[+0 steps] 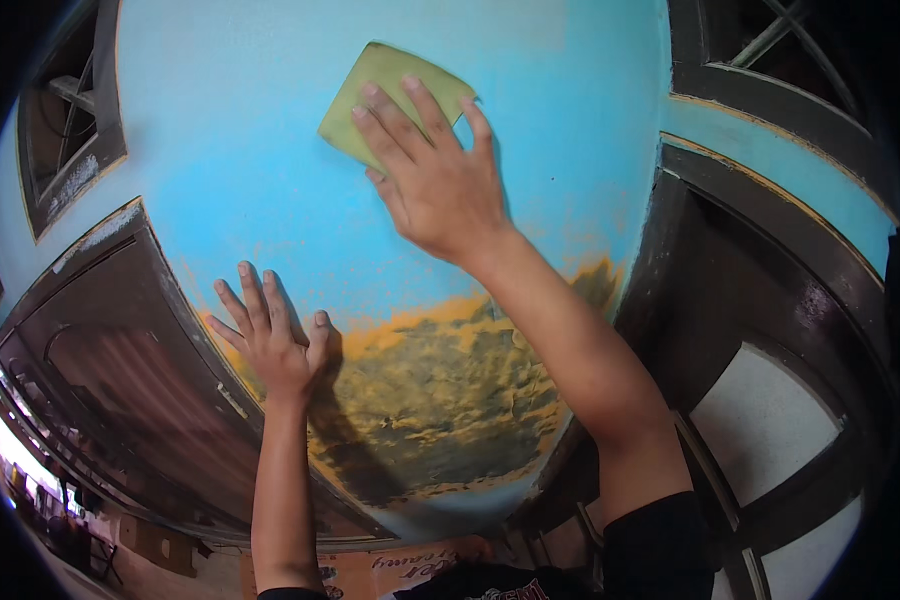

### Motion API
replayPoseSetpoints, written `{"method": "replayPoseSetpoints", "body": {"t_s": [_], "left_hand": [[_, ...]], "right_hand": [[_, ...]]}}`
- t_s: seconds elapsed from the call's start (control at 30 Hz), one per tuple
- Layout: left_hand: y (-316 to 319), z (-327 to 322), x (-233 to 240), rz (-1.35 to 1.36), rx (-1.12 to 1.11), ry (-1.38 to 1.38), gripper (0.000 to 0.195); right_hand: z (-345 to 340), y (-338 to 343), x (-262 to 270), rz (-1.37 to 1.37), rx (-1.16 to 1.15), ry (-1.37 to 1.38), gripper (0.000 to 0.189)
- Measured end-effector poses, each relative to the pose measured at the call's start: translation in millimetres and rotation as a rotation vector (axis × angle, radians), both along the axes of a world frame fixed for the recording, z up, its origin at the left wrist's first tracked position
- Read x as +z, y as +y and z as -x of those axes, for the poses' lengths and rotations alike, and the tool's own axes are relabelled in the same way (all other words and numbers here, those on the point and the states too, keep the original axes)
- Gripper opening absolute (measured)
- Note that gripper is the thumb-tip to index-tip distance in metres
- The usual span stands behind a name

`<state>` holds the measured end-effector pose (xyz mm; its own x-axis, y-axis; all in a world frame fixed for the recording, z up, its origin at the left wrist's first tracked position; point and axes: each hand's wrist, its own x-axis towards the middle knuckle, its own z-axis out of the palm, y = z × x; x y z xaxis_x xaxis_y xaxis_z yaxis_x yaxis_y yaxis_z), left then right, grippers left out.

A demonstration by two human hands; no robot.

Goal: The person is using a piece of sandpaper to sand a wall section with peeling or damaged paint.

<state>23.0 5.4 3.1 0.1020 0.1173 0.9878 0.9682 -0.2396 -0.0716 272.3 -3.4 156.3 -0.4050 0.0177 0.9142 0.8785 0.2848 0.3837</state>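
My right hand (pixel 446 184) is spread over a yellow-green sheet that looks like sandpaper (pixel 386 66), pressing it flat to a light-blue painted wall (pixel 225 142). The little finger lies at the sheet's right corner, and the palm side is hidden. Lower and to the left, my left hand (pixel 279 352) rests against the wall with fingers apart and nothing in it. Beside it, the lower wall has a rough patch (pixel 435 405) of bare grey-brown plaster, edged in orange where the blue paint ends.
A dark wooden door (pixel 157 375) stands left of the wall section, and a dark door frame (pixel 660 232) borders it on the right. Framed vents (pixel 82 165) sit above on both sides. Printed cardboard (pixel 375 574) lies on the floor below. A wooden piece (pixel 157 545) is at lower left.
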Motion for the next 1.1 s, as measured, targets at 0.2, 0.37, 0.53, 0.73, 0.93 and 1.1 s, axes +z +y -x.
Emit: {"method": "replayPoseSetpoints", "body": {"t_s": [0.2, 0.37, 0.53, 0.73, 0.93, 1.1], "left_hand": [[2, -3, -1, -0.039, -0.029, -0.027, 0.073], [4, 1, 0, -0.064, -0.040, -0.010, 0.074], [3, 1, -2, -0.059, -0.043, -0.012, 0.073], [1, -1, 0, -0.058, -0.052, -0.010, 0.074], [3, 0, -1, -0.076, -0.064, -0.020, 0.073], [2, -3, -1, -0.074, -0.044, -0.018, 0.072]], "right_hand": [[-38, -5, -22, -0.012, -0.085, 0.137, 0.054], [-42, -2, -6, -0.028, -0.039, 0.025, 0.054], [-82, -2, -1, -0.044, -0.054, 0.213, 0.052], [-80, -7, -26, 0.018, -0.034, 0.147, 0.053], [-114, 1, 7, -0.106, -0.073, 0.292, 0.054], [-110, -4, -38, -0.007, -0.075, 0.341, 0.056]]}}
